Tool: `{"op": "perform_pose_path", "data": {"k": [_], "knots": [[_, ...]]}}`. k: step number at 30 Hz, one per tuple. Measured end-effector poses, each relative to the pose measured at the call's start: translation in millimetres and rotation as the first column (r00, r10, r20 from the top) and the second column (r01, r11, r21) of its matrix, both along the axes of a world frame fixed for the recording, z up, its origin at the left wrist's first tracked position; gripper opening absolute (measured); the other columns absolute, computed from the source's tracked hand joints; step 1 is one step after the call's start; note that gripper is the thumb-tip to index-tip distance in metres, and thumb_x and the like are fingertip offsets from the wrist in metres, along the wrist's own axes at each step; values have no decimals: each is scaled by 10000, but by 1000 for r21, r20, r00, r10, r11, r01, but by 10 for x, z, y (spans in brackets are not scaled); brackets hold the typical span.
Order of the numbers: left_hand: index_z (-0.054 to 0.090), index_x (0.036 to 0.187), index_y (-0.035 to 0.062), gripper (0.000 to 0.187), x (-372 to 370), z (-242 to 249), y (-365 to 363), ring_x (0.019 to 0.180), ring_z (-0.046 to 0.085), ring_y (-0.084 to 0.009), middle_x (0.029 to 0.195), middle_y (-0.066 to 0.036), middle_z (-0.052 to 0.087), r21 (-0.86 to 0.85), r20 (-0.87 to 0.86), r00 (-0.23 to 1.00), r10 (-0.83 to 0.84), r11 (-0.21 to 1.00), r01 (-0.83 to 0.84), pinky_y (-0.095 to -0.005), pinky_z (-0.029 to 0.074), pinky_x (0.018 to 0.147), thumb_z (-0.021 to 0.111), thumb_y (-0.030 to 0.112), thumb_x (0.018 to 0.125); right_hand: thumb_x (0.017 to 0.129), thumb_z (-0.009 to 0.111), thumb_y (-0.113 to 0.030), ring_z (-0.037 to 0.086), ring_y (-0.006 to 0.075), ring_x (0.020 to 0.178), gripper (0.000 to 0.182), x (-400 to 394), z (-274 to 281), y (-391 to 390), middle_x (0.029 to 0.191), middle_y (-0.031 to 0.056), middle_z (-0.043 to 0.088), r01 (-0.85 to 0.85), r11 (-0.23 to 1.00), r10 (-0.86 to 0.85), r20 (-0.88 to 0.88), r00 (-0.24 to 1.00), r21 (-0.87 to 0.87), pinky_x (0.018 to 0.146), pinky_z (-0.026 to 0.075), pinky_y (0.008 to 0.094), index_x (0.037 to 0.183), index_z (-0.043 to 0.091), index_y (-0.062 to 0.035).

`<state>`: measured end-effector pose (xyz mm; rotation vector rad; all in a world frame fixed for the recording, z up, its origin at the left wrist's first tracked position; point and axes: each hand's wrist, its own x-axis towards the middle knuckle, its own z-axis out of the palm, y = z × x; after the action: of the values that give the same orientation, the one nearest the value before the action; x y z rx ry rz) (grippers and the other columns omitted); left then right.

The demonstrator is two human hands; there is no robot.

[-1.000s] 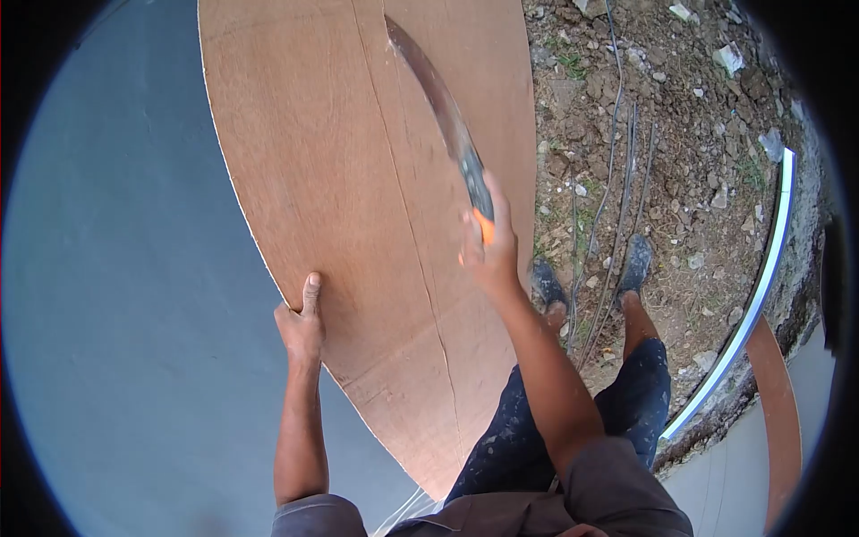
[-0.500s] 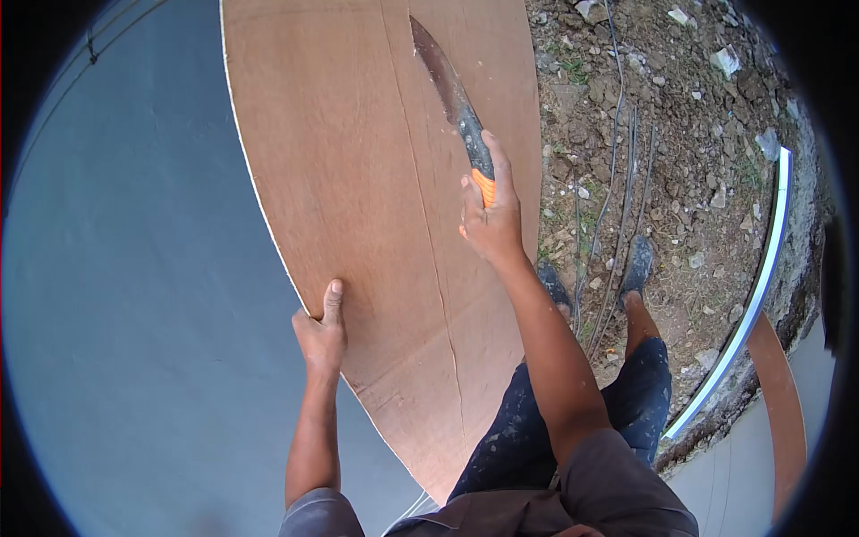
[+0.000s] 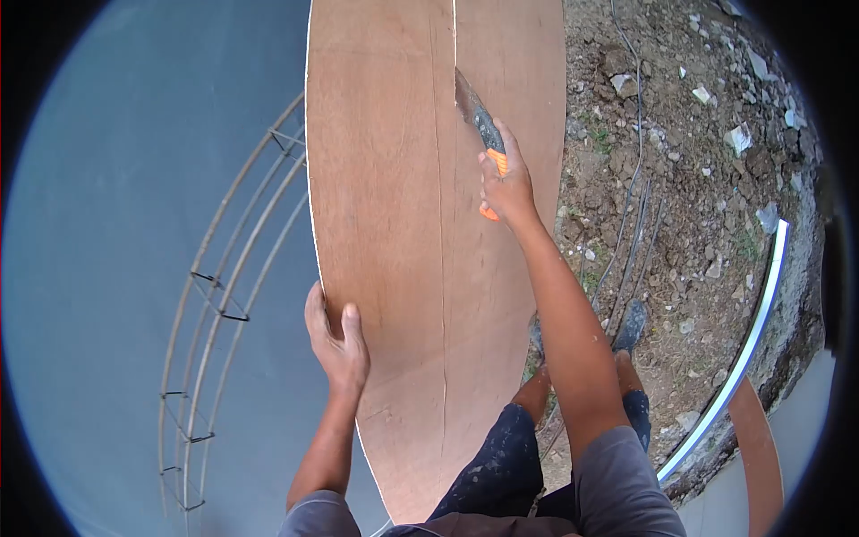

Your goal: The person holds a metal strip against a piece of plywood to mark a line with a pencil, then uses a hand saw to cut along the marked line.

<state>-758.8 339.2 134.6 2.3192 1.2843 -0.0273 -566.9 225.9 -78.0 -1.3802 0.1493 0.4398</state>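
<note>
plywood edge gripped by left hand, saw in right hand

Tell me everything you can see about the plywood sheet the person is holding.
The plywood sheet is thin, reddish-brown, with visible grain and a pale edge. It stands roughly upright, running from the top of the view down to the person's legs. A long cut line runs down it lengthwise. The left hand grips its left edge, thumb on the face. The right hand holds an orange-handled saw, whose blade meets the sheet at the cut. Grey surface lies to its left, rubbly soil to its right.
</note>
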Motion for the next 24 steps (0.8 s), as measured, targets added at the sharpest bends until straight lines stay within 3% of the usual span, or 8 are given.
{"op": "perform_pose_path", "data": {"k": [2,6,9,10,12,15,20,24], "knots": [[441,1289,-47,566,-35,74,-618,1154,503,-307,1231,-215,528,369,110,749,-654,726,580,-410,375,979,629,285,871,901,532,-117,623,229,767,547,73,166,-76,1105,151,601,-117,993,113,-251,961,-4,665,523,350,1399,336,-232],[361,1354,-22,627,80,-71,-33,1282,379,-372,1363,-243,403,540,153,852,-501,764,353,-463,279,1065,629,252,858,911,510,-102,557,170,581,545,286,53,-209,924,112,602,-156,973,158,-5,987,-171,469,493,321,1409,315,-210],[441,1267,-93,612,201,-75,728,1171,499,-311,1256,-255,504,228,-17,994,-105,968,106,-393,385,977,651,316,862,919,491,-88,459,100,463,551,155,175,-345,736,45,534,-178,978,202,-261,944,112,362,416,268,1420,285,-192],[441,1267,-93,612,212,-105,702,1171,499,-311,1256,-255,504,219,-25,993,-114,969,117,-393,385,977,651,316,862,921,486,-82,423,81,442,559,123,201,-323,686,23,489,-143,981,172,-239,956,132,363,409,266,1425,273,-193],[566,1119,-87,500,205,-158,643,894,605,-205,984,-166,642,-116,-80,996,-33,993,23,-333,472,799,657,335,866,923,482,-76,387,62,422,566,23,194,-298,637,0,443,-101,985,132,-234,963,139,364,401,264,1430,261,-193],[642,921,-68,386,188,-177,643,668,556,-111,743,-54,640,-190,0,1000,2,982,-2,-285,470,638,648,315,878,921,487,-75,400,68,426,569,-172,174,-347,628,-1,450,-61,970,116,-223,968,237,367,405,264,1430,263,-195],[649,817,-62,371,131,-62,441,632,517,-82,706,-39,627,-207,-117,986,-116,974,90,-267,443,578,643,302,885,916,496,-77,435,66,457,567,-580,219,-354,639,1,477,113,988,-97,-143,985,109,401,418,267,1428,280,-193],[662,845,-59,366,160,-43,210,664,519,-75,727,-36,637,-133,-43,994,-105,986,99,-257,443,604,646,304,884,914,504,-87,497,83,522,565,-506,149,-380,731,32,543,87,986,-57,-210,976,139,476,449,273,1427,286,-183]]}}
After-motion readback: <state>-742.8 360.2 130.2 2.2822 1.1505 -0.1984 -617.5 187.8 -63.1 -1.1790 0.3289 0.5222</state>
